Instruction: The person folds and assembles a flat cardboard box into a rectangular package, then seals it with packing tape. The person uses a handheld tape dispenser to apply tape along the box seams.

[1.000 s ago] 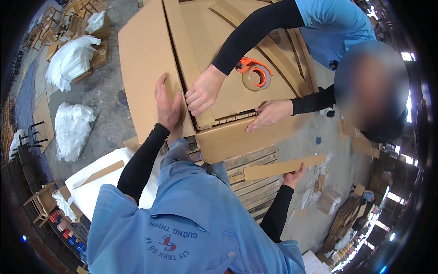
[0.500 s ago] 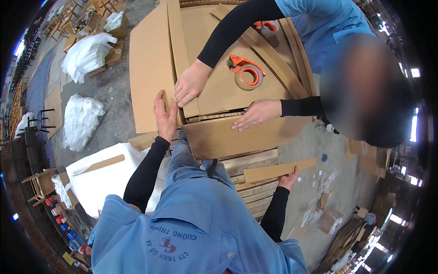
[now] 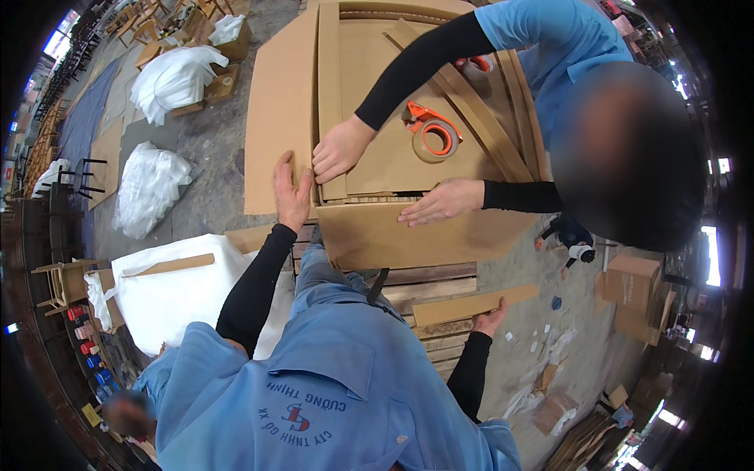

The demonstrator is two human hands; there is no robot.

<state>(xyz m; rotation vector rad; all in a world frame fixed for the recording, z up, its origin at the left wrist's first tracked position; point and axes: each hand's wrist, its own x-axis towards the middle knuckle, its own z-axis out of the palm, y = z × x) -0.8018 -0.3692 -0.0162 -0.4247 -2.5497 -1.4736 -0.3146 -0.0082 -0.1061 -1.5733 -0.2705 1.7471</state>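
My left hand point(image 3: 292, 196) rests at the near left corner of a large open carton point(image 3: 428, 243). Its fingers are stretched and apart, against the left flap point(image 3: 276, 118). Low on the right, my right hand point(image 3: 491, 318) grips a flat cardboard strip point(image 3: 471, 306) near its middle, over wooden slats. A co-worker's hand point(image 3: 344, 151) presses on the carton's left inner edge, beside my left fingers. The co-worker's other hand point(image 3: 446, 202) lies at the near edge. An orange tape dispenser point(image 3: 422, 115) with a tape roll sits on the cardboard inside the carton.
A second tape dispenser point(image 3: 481, 64) is partly behind the co-worker's arm. Long cardboard pieces point(image 3: 479, 110) lie across the carton. Wooden slats point(image 3: 432, 290) are beneath it. A white-wrapped block point(image 3: 181, 290) stands left of me; plastic-wrapped bundles point(image 3: 153, 188) lie beyond. Another person point(image 3: 573, 239) is at the right.
The view has shifted slightly. My left hand stays at the carton corner, with the co-worker's hand beside it. The strip in my right hand has shifted slightly lower and left in view.
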